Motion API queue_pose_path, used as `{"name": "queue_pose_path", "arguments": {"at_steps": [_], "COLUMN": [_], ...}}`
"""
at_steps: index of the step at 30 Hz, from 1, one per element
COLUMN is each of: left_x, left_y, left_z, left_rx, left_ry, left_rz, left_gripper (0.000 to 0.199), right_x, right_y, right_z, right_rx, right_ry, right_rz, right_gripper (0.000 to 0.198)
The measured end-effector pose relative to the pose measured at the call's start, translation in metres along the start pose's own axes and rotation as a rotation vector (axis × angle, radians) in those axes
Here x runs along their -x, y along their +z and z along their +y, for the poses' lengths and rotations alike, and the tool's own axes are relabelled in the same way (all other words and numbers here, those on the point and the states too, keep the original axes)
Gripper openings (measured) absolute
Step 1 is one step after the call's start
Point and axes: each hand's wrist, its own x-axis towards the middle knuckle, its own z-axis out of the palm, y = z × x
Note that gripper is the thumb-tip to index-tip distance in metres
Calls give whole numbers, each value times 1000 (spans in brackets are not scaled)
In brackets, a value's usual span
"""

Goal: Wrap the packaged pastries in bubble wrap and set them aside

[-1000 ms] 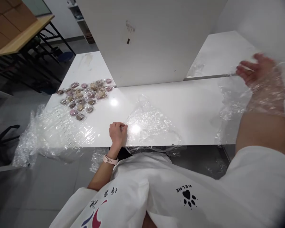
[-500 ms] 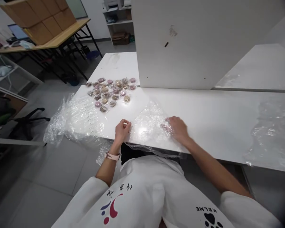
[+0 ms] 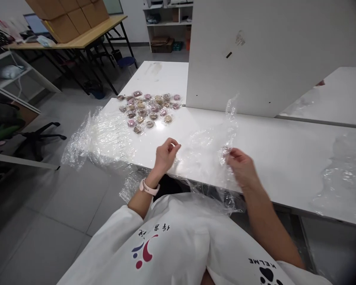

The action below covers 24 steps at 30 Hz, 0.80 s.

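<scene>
A clear plastic bag point(image 3: 203, 154) lies over the front of the white table, its right side lifted into upright folds. My right hand point(image 3: 241, 164) pinches that raised side between thumb and fingers. At the bag's left edge my left hand point(image 3: 166, 153) is closed in a pinch on the plastic, thumb against fingertips. Beyond the left hand lie several small round wrapped pieces point(image 3: 150, 124), pink, tan and brown, spread in a loose group. A stack of clear plastic bags point(image 3: 106, 134) hangs partly over the table's left front edge.
The white table point(image 3: 273, 158) runs left to right before me, with an upright white panel point(image 3: 255, 59) behind it. More clear plastic point(image 3: 347, 178) lies at the right end. Cardboard boxes point(image 3: 80, 23) stand on a wooden table point(image 3: 91, 37) at the back left.
My right hand has raised the bag's right side off the table into standing folds. My left hand still pinches the left edge. The view has shifted slightly.
</scene>
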Motion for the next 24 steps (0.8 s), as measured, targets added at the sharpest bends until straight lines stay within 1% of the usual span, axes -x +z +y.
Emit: {"name": "queue_pose_path", "arguments": {"at_steps": [2, 4, 5, 6, 8, 10, 11, 12, 13, 15, 16, 17, 18, 19, 21, 23, 24], "left_x": [-19, -39, -48, -55, -65, -69, -72, -75, -80, -93, -101, -110, -118, -125, -134, -139, -141], "left_y": [-16, -23, -22, -19, -8, 3, 6, 6, 4, -8, -16, -26, -35, -43, -53, -54, -53], "left_z": [-2, -8, -12, -16, -25, -32, -34, -36, -38, -44, -47, -52, -57, -63, -74, -81, -82], "left_rx": [-73, -171, -231, -298, -430, -522, -548, -566, -587, -655, -698, -743, -784, -815, -842, -848, -848], "left_ry": [9, 26, 40, 57, 98, 161, 201, 236, 256, 226, 182, 125, 65, 9, -64, -61, -37], "left_rz": [-19, -61, -83, -102, -137, -164, -172, -163, -126, 13, 89, 149, 175, 158, 44, -69, -97], "left_gripper": [18, 16, 14, 12, 9, 21, 27, 29, 28, 25, 28, 31, 35, 39, 42, 41, 40], "right_x": [-16, -33, -40, -47, -54, -54, -50, -45, -40, -28, -24, -20, -18, -17, -18, -20, -21], "right_y": [-46, -86, -102, -114, -125, -119, -110, -98, -84, -54, -40, -27, -16, -9, 0, 0, 0], "right_z": [-6, -9, -10, -11, -13, -16, -18, -18, -17, -7, 1, 11, 23, 34, 53, 64, 66], "right_rx": [94, 209, 290, 405, 730, 1045, 1138, 1170, 1156, 1098, 1090, 1101, 1128, 1158, 1192, 1192, 1186], "right_ry": [-78, -149, -175, -195, -266, -393, -474, -553, -616, -691, -705, -700, -683, -664, -636, -634, -636], "right_rz": [175, 290, 310, 296, 252, 267, 285, 281, 232, 13, -99, -180, -231, -248, -233, -218, -217], "right_gripper": [42, 41, 40, 40, 40, 43, 43, 43, 43, 42, 43, 44, 45, 45, 46, 47, 46]}}
